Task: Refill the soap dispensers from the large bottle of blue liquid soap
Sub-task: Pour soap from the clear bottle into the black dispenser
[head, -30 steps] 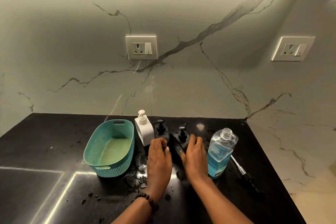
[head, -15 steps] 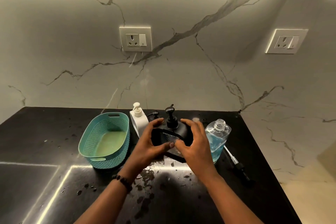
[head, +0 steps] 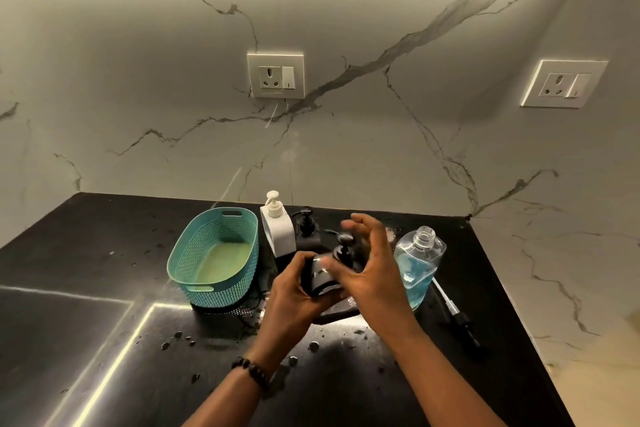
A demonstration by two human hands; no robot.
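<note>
Marble-veined walls with two socket plates back a wet black counter (head: 104, 288). Lifted off it within the last second, a black dispenser (head: 320, 276) sits in the left hand's (head: 294, 291) closed grip; the right hand (head: 367, 270), grip spread, nears its pump (head: 344, 243), probably to unscrew it. Uncapped blue soap bottle (head: 417, 263) stands just right.

Teal perforated basket (head: 214, 253), black counter (head: 86, 253), grey-veined marble wall (head: 346, 28)
</note>
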